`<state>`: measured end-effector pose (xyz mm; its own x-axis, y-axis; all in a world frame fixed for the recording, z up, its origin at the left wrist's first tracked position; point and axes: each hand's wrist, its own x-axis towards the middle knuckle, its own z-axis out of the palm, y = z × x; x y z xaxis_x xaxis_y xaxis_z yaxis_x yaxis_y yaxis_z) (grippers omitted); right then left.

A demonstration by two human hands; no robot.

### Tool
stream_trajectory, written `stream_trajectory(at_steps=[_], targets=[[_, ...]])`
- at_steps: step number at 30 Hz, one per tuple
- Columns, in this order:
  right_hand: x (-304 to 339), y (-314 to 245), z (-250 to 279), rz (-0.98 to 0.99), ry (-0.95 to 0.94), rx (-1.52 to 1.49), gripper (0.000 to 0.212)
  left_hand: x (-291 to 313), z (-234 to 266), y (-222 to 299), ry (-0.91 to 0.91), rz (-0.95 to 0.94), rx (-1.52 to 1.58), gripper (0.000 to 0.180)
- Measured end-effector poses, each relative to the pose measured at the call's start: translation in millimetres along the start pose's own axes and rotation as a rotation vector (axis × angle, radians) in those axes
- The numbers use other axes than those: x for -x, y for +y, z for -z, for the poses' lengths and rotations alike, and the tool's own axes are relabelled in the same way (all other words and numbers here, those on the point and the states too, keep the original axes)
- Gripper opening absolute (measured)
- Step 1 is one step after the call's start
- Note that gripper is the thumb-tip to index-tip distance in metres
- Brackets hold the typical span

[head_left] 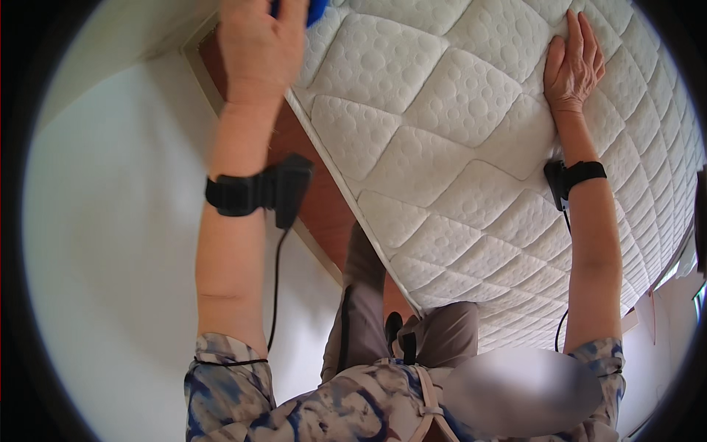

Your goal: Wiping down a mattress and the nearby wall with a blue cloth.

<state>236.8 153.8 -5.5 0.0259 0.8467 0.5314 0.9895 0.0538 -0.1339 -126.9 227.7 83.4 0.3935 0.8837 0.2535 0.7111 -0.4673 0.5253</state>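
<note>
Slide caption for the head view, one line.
Left hand at a blue object cut off by the frame, right hand resting on a white quilted mattress.

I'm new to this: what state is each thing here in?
Left hand: at the blue object, partly out of frame, grip unclear
Right hand: open, laid on the mattress
Blue object: cut off at the top
Mattress: uncovered, quilted surface showing
Left black strap: fastened
Right black strap: fastened

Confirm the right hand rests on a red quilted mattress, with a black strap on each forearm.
Wrong colour: the head view shows a white quilted mattress, not red. The right hand does rest on it, with a black strap on each forearm.
</note>
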Motion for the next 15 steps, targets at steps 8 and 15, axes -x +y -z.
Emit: stream_trajectory(at_steps=[8, 15], targets=[[2.2, -3.6, 5.3, -0.039, -0.047, 0.011, 0.045, 89.5, -36.3, 84.1, -0.200, -0.126, -0.130, 0.019], [-7.4, -17.7, 18.4, -0.119, -0.180, 0.052, 0.048, 54.8, -76.0, 126.9, -0.323, -0.360, 0.169, 0.029]])
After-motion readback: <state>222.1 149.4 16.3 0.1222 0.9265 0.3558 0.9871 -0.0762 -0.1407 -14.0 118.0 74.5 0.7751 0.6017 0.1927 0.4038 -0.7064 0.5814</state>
